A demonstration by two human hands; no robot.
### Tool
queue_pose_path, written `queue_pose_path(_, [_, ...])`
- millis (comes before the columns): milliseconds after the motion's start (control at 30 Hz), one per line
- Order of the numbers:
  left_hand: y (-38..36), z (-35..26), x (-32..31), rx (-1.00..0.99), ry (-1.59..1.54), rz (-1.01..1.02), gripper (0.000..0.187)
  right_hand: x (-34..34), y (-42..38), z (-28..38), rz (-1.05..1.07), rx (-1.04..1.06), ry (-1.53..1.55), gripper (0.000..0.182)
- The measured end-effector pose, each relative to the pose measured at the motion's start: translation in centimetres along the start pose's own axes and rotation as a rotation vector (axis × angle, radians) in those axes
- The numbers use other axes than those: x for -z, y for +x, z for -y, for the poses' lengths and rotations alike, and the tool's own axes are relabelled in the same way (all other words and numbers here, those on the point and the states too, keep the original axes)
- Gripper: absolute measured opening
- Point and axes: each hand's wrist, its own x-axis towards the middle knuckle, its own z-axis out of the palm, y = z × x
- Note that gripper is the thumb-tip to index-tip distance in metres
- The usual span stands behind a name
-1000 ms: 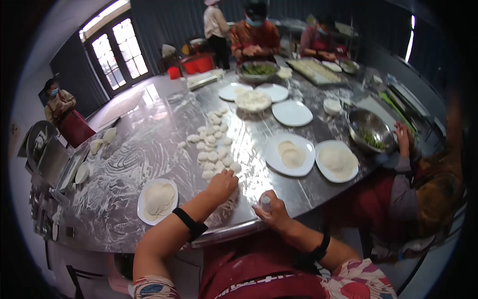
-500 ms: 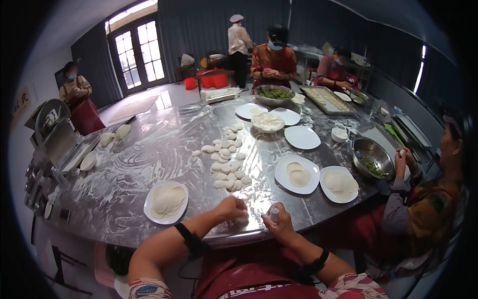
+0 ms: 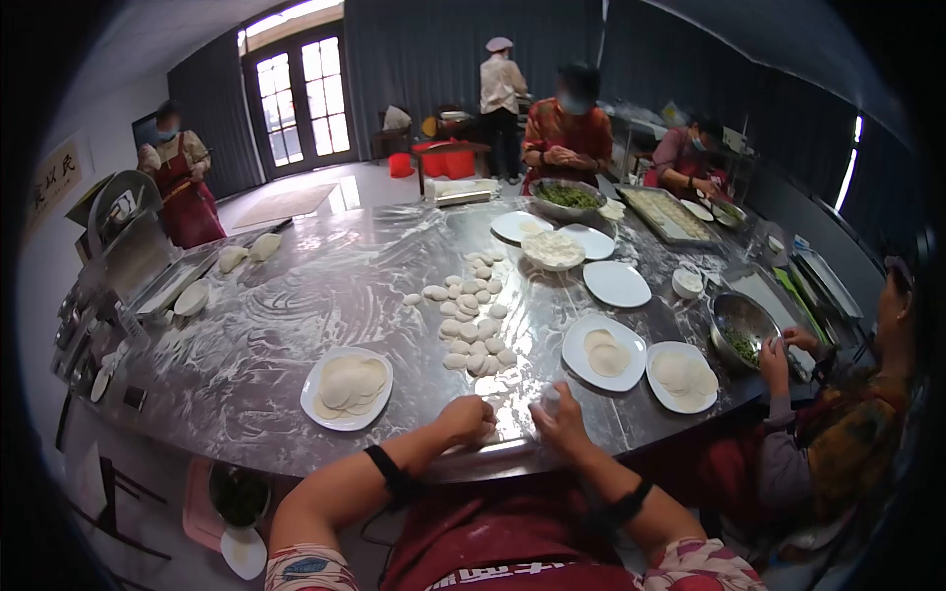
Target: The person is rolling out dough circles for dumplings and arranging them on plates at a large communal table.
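My right hand is closed around a pale, blunt-ended rolling pin at the table's near edge; only its end shows, and it is blurred. Just left of it, my left hand is low over the steel tabletop with its fingers curled; what they hold, if anything, is hidden. Beyond both hands lie several small flattened dough pieces, dusted with flour. Left of them, a white plate bears a stack of round dough wrappers. Two more plates with wrappers are on the right.
A bowl of flour and an empty white plate stand farther back. Metal bowls of green filling are near the co-workers. One person sits close on my right, hands by a steel bowl. A machine is at left.
The view has shifted, so the table sits farther right in it. Both hands remain close together at the near edge. The person at far left now stands more upright.
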Motion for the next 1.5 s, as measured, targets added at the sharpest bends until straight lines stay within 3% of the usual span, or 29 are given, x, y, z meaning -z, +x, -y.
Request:
queue_pose_path(67, [-1.1, 1.3, -0.7, 0.045, -0.198, -0.047, 0.022, 0.5, -1.5, 0.4, -0.008, -0.001, 0.050, 0.032])
queue_pose_path(233, [-1.1, -1.9, 0.0, 0.113, 0.037, -0.090, 0.019, -1.5, 1.7, -0.4, -0.050, 0.006, -0.012, 0.034])
queue_pose_path(300, [0.0, -0.5, -0.4, -0.017, -0.011, -0.071, 0.019, -1.3, 1.7, -0.3, -0.014, -0.050, 0.009, 0.034])
queue_pose_path(400, [-0.3, 1.1, -0.8, -0.054, 0.021, -0.027, 0.017, 0.4, -1.6, -0.3, -0.011, 0.028, -0.014, 0.035])
queue_pose_path(433, [-1.2, 0.8, -0.1, 0.009, -0.091, 0.000, 0.015, 0.7, -2.5, 0.5, 0.006, -0.063, 0.090, 0.035])
queue_pose_path(500, [-1.3, 1.6, -0.5, 0.025, -0.129, 0.026, 0.014, 0.1, -1.9, 0.1, -0.073, 0.054, 0.024, 0.033])
queue_pose_path(633, [-0.5, -0.2, -0.1, -0.010, 0.019, -0.139, 0.016, -1.6, 2.9, 0.8, 0.019, -0.063, -0.006, 0.031])
queue_pose_path(700, [0.0, 0.3, 0.3, -0.017, -0.069, 0.024, 0.018, -1.3, 2.5, 0.5, 0.013, -0.029, -0.009, 0.032])
queue_pose_path(767, [-0.2, 1.8, 0.0, -0.092, 0.030, 0.014, 0.019, -0.2, -0.2, -1.4, 0.003, 0.060, -0.024, 0.034])
queue_pose_path(833, [-1.3, 1.6, 0.7, -0.015, -0.108, 0.022, 0.017, 0.5, -2.4, -1.0, 0.055, -0.107, 0.093, 0.034])
queue_pose_path(900, [-1.3, 1.7, 0.4, -0.048, -0.027, 0.069, 0.022, 0.4, -0.8, 0.5, -0.046, 0.123, 0.007, 0.034])
queue_pose_path(933, [-1.3, 1.1, 0.3, -0.042, 0.006, 0.038, 0.022, -0.3, 0.5, -0.4, -0.007, 0.024, -0.026, 0.033])
queue_pose_path(967, [-0.9, 0.4, 0.5, -0.040, 0.042, -0.001, 0.023, -1.6, 2.0, -1.2, -0.044, 0.083, -0.021, 0.033])
queue_pose_path(1033, [0.2, 0.7, 0.2, -0.057, 0.061, -0.090, 0.022, -2.5, 3.8, -0.5, -0.010, 0.010, 0.020, 0.033])
queue_pose_path(1100, [0.0, 0.5, 0.9, -0.006, -0.041, 0.049, 0.020, -1.5, 2.8, 0.3, 0.020, -0.043, -0.037, 0.038])
queue_pose_path(1167, [-0.2, 1.9, 0.3, -0.048, -0.017, 0.013, 0.021, -0.4, 0.2, -3.1, -0.042, 0.290, -0.163, 0.037])
queue_pose_path(1200, [-0.7, 2.4, 0.3, -0.039, -0.114, 0.005, 0.020, 0.5, -1.5, -0.8, 0.022, 0.037, -0.004, 0.034])
queue_pose_path(1267, [-1.0, 2.8, 0.2, -0.058, -0.096, 0.039, 0.017, 0.1, -1.6, -0.9, -0.001, -0.060, 0.104, 0.026])
queue_pose_path(1433, [1.0, 1.6, -0.1, -0.015, 0.029, -0.066, 0.023, -2.7, 4.1, -0.4, -0.039, 0.084, -0.038, 0.026])
queue_pose_path(1500, [0.6, 1.7, 0.2, -0.047, 0.016, 0.023, 0.022, -2.5, 3.6, -0.5, -0.042, 0.062, -0.005, 0.027])
